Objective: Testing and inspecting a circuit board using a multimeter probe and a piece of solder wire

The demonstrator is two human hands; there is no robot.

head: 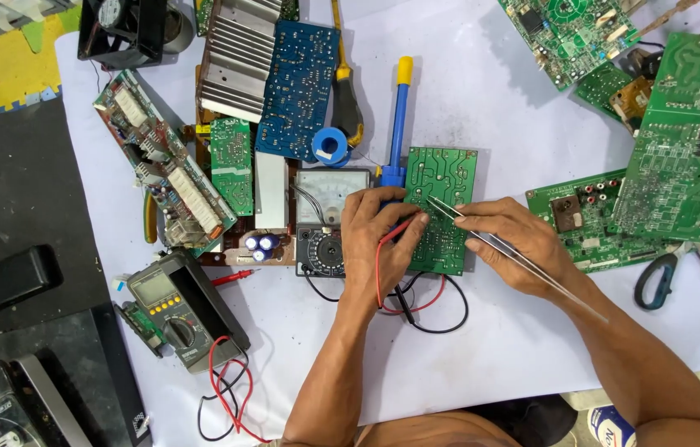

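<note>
- White sheeting covers the work surface, crowded with electronics, and dark floor mats show along the left edge of the frame.
- Centre frame now: the left hand is curled over the left edge of a small green circuit board, fingers closed, pinching a red probe lead against the board.
- Right of it, the right hand is closed around a pair of metal tweezers, tips resting on the board's upper middle, the long shaft running back down toward the lower right.
- That green board lies flat at the centre of the sheet, solder side up, both hands touching it.
- Red and black leads loop out below the board, under the left wrist.
- Just left of the left hand sits an analogue meter with a dial, partly covered by the knuckles.
- Above the hands, a blue-and-yellow handled tool points toward the top of the frame, a blue solder spool beside it.
- Lower left: a digital multimeter lies tilted in its dark case, its own red and black leads trailing off the sheet.
- Far right, scissors lie below a large green board, well apart from the hands.
- Upper left holds a blue board and a finned heat sink.
</note>
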